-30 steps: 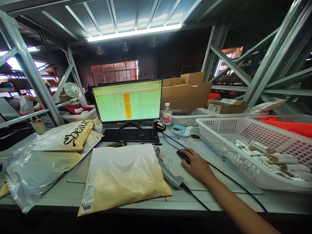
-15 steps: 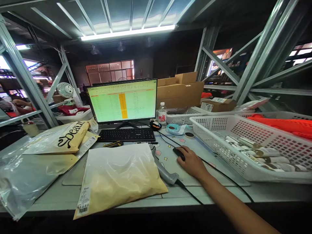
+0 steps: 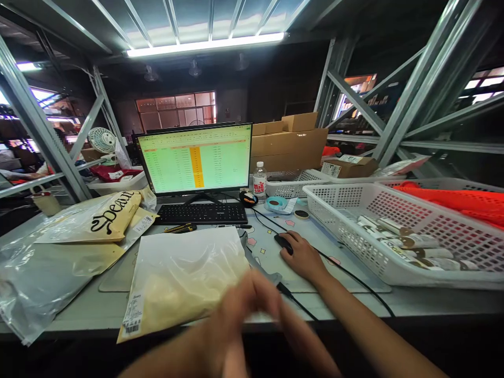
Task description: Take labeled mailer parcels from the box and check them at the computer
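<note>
My right hand [image 3: 304, 258] rests over a black computer mouse [image 3: 283, 243] on the desk mat, its fingers around it. My left hand [image 3: 252, 304] is raised at the bottom middle, blurred by motion. Its thumb and fingers point down and stand apart, and nothing shows between them. Behind it lies a filled plastic mailer bag [image 3: 185, 278], white and yellowish, with a barcode label at its lower left corner. A grey handheld scanner [image 3: 271, 275] with a cable lies at the bag's right edge, partly hidden by my left hand.
A monitor [image 3: 195, 160] showing a spreadsheet stands behind a keyboard [image 3: 200, 212]. More mailer bags [image 3: 71, 257] lie at left. To the right is a white basket [image 3: 354, 252] with rolled packets. A water bottle [image 3: 260, 182], blue tape roll [image 3: 275, 203] and yellow-black cutter [image 3: 180, 228] are also here.
My left hand has come into view from below, in front of the mailer bag and scanner. My right hand stays on the mouse. The view has shifted slightly.
</note>
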Action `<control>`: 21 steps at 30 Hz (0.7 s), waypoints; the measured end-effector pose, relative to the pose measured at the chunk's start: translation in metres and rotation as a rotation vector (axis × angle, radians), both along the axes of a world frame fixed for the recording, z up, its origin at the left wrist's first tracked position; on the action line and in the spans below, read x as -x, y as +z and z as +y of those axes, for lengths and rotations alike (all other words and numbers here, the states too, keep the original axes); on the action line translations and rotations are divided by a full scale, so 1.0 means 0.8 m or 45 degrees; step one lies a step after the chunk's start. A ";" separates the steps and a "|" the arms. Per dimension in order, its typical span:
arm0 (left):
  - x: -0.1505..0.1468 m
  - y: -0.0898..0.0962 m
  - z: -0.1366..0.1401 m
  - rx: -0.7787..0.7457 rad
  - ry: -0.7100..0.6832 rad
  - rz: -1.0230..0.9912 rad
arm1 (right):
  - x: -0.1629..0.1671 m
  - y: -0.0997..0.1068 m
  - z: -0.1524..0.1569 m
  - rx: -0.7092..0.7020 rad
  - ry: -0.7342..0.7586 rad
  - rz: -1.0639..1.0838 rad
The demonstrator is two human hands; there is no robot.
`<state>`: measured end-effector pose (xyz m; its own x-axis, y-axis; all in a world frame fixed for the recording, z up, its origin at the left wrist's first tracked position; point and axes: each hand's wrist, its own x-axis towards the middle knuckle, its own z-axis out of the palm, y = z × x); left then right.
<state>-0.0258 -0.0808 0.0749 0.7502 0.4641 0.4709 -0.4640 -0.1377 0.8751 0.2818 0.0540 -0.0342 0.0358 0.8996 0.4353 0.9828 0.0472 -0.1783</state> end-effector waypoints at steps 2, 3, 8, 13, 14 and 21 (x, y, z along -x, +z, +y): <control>-0.006 0.014 0.081 -0.307 0.516 0.124 | 0.002 0.001 -0.001 0.006 -0.009 0.004; -0.007 0.017 0.124 -0.544 0.827 0.354 | 0.002 0.001 -0.002 0.008 -0.019 0.007; -0.013 -0.015 0.285 -0.994 1.171 1.290 | 0.006 0.002 -0.003 0.012 -0.059 0.024; -0.033 -0.060 0.335 -1.088 1.111 1.474 | 0.005 0.001 -0.004 0.008 -0.056 0.028; -0.038 -0.065 0.340 -1.099 1.111 1.511 | 0.005 0.001 -0.004 0.003 -0.056 0.029; -0.065 -0.077 0.370 -1.171 1.063 1.639 | 0.002 -0.005 -0.001 -0.035 -0.041 0.022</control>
<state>0.0263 0.2153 0.0130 0.5445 0.8274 0.1373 0.8223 -0.5589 0.1073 0.2801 0.0530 -0.0379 0.0720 0.8855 0.4590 0.9808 0.0209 -0.1941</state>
